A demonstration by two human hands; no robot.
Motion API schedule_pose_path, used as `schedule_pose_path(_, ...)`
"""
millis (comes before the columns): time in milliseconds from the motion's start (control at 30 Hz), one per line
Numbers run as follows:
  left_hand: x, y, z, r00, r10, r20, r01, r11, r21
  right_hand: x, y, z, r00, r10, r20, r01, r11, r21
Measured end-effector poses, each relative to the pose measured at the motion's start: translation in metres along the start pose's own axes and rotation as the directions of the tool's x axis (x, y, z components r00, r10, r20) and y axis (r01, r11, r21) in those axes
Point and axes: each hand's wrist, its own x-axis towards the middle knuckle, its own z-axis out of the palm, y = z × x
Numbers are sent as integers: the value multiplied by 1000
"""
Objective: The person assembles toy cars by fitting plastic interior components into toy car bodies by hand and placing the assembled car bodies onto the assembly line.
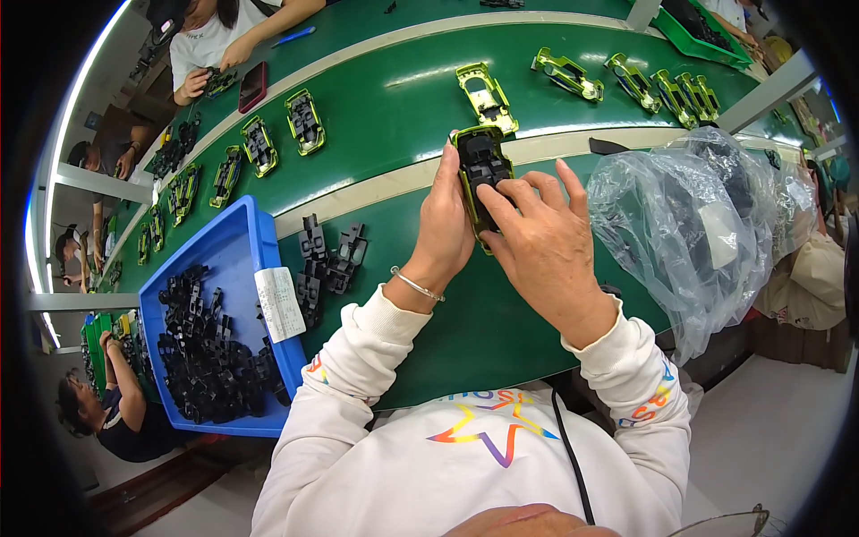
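Observation:
My left hand [445, 219] is wrapped round the side of a yellow-green toy car body [462, 134], held up above the near edge of the green belt. Inside it sits a black plastic interior piece [485, 161], showing seat shapes. My right hand [553, 251] bends over the same car body, its index fingertip pressing on the black piece and its thumb at the lower end; the other fingers are spread. Just beyond lies another yellow-green car body [488, 97] without a black piece in it. Left of my hands, several loose black interior pieces [313, 259] lie on the green surface.
A blue bin [259, 234] of black pieces stands at my left. Car bodies with black interiors [305, 123] line the belt leftward; bare ones [568, 75] lie at the right. A clear plastic bag [662, 233] drapes over the right edge. Across the belt another person [208, 54] handles parts.

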Motion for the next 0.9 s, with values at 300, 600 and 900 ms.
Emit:
schedule_pose_path(300, -4, 3, 3, 999, -36, -34, 35, 999, -13, 6, -7, -9, 999, 36, -12, -34, 989, 143)
schedule_pose_path(600, -6, -3, 0, 999, -7, -45, 5, 999, -42, 13, -12, -15, 997, -74, -21, 74, 997, -5)
schedule_pose_path(900, -3, -3, -4, 998, -33, -49, 31, 999, -44, 23, -10, -24, 995, -91, 32, 90, 996, 30)
